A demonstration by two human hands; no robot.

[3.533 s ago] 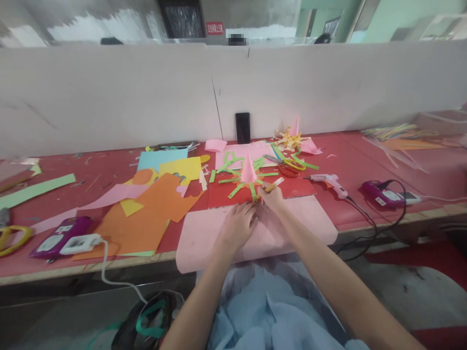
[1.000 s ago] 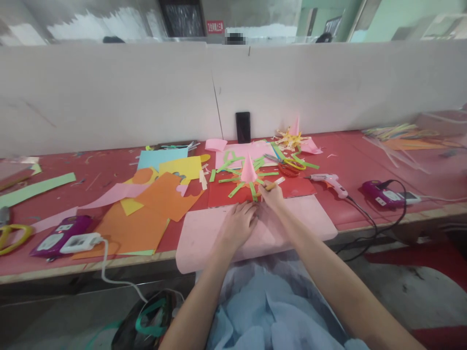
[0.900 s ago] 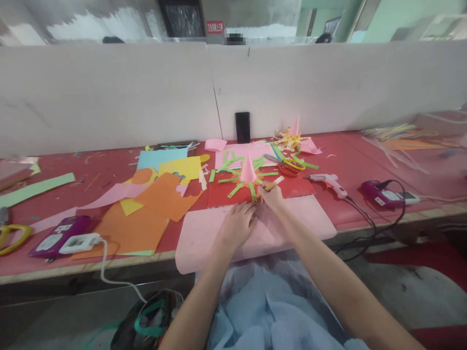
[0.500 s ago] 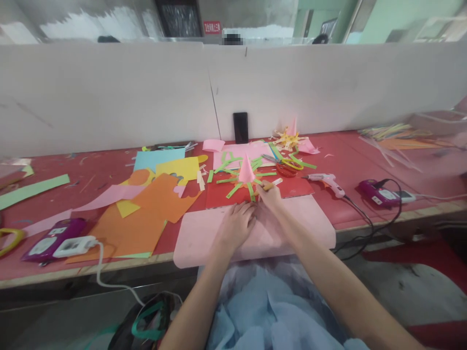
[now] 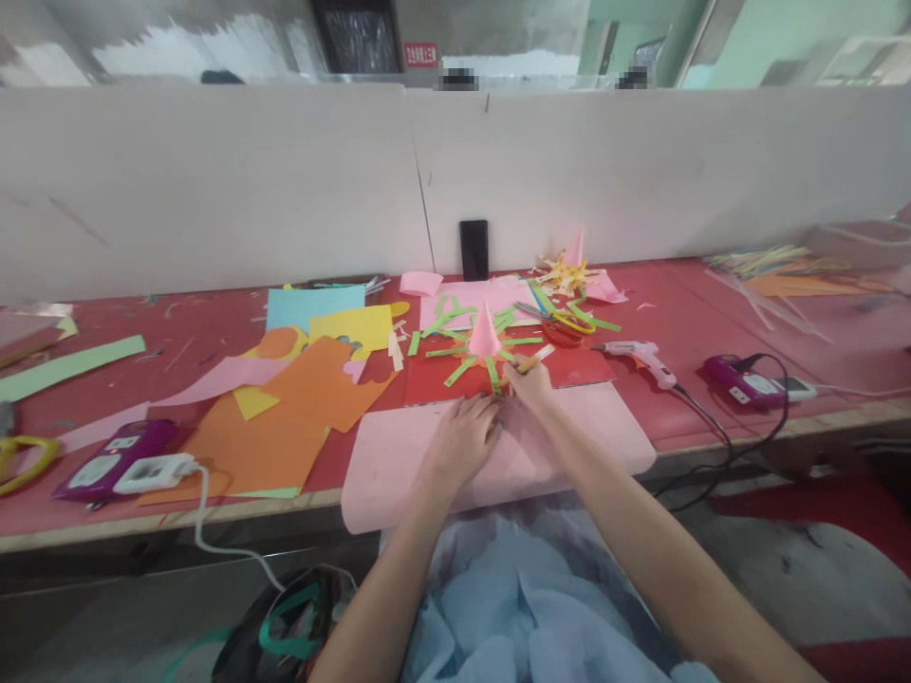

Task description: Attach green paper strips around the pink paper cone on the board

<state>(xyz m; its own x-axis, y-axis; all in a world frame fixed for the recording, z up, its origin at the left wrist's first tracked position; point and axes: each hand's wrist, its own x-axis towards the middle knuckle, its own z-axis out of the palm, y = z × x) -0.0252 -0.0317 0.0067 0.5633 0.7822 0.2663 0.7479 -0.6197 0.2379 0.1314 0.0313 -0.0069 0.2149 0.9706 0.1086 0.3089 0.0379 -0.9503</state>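
A pink paper cone (image 5: 485, 334) stands in the middle of a piece with green paper strips (image 5: 459, 371) spreading out around its base. It rests on a red sheet (image 5: 584, 367). My right hand (image 5: 528, 381) grips a yellowish pen (image 5: 528, 363) at the front strips, its pale end pointing up to the right. Its tip is too small to make out. My left hand (image 5: 466, 429) lies with fingers extended on the pink sheet (image 5: 388, 455), just in front of the strips, holding nothing.
Scissors (image 5: 573, 321) and a glue gun (image 5: 644, 360) lie to the right, with a purple power strip (image 5: 747, 381) beyond. Orange paper (image 5: 263, 446) covers the left side. A phone (image 5: 474, 250) leans on the white partition (image 5: 285, 180). A similar finished-looking cone piece (image 5: 566, 272) stands behind.
My right hand has shifted slightly, and more of the pen shows. My left hand stays on the pink sheet. The whole view has moved a little.
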